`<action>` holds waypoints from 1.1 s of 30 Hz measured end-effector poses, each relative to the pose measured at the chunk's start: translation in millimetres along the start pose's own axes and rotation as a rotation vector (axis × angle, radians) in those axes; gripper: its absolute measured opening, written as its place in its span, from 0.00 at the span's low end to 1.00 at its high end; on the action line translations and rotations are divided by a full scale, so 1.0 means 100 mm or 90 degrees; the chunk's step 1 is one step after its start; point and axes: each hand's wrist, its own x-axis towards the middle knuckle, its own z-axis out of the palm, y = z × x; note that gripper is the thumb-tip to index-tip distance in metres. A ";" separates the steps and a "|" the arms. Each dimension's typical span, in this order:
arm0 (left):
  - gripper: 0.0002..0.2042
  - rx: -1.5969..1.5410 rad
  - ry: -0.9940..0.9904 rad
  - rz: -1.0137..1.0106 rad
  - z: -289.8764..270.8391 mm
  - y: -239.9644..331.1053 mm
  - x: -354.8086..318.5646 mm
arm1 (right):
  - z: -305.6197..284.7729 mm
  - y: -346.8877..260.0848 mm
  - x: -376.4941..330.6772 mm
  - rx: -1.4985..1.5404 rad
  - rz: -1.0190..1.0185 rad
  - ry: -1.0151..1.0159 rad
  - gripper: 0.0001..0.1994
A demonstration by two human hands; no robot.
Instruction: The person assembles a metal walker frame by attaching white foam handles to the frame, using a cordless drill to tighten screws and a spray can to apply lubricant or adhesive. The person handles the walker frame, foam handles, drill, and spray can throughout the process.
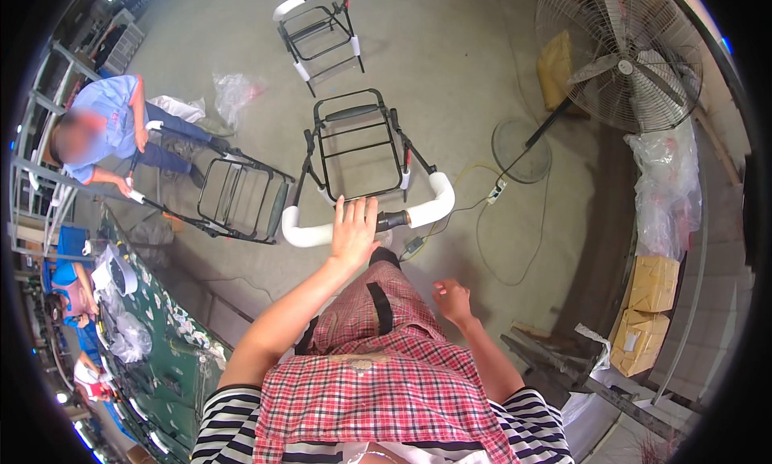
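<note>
While the black metal walker frame with white foam-padded handle (366, 162) stands on the concrete floor (450, 70), the left hand (354, 232) spreads its fingers (354, 211) flat on the padding, gripping nothing; the right hand (453, 299) hangs apart, loosely curled, empty.

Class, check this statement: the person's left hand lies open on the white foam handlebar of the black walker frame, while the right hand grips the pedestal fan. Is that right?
Not quite. In the head view the right hand holds nothing; it hangs free, far from the pedestal fan. The rest stands: the left hand lies open on the white foam handlebar of the black walker frame.
</note>
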 end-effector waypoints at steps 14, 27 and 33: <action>0.12 -0.437 -0.612 0.006 0.18 -0.49 0.70 | 0.05 0.28 -0.26 0.049 0.107 -0.082 0.10; 0.38 -0.293 0.130 -0.127 -0.36 -0.41 -0.84 | -0.33 -0.57 0.11 -0.102 -0.177 -0.012 0.14; 0.31 -0.361 0.167 -0.290 -0.16 -0.31 -1.64 | -0.62 -1.97 0.79 -0.102 -0.551 0.136 0.25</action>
